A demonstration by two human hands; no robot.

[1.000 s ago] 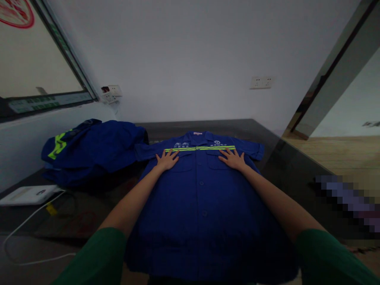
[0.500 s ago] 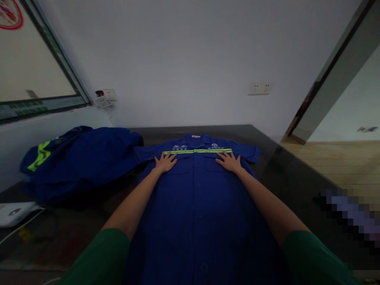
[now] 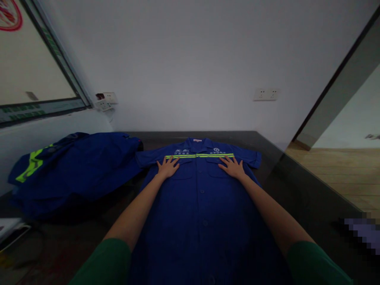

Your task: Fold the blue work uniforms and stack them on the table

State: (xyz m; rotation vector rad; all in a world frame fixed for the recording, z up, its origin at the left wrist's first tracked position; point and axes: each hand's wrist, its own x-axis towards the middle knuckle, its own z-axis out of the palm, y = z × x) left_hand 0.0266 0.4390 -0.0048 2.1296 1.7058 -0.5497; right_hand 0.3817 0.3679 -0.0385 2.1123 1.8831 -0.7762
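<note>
A blue short-sleeved work shirt (image 3: 190, 206) lies front up and spread out, its collar toward the wall. A yellow reflective stripe crosses its chest, with white lettering above. My left hand (image 3: 168, 167) rests flat on the left chest pocket, fingers spread and tips at the stripe. On the other pocket, my right hand (image 3: 232, 167) also lies flat with its fingers apart. Buttons run down the middle between my forearms. The lower hem is out of view.
The shirt lies on a dark table (image 3: 285, 190). To the left is a heap of blue clothing (image 3: 80, 170) with a yellow band. A white device (image 3: 10, 227) with a cable sits at the left edge. Wall sockets (image 3: 266, 94) are behind; a blurred-out object (image 3: 360, 233) is at right.
The view has shifted slightly, so everything sits a little lower in the picture. Both hands stay flat on the shirt's chest, in nearly the same places.
</note>
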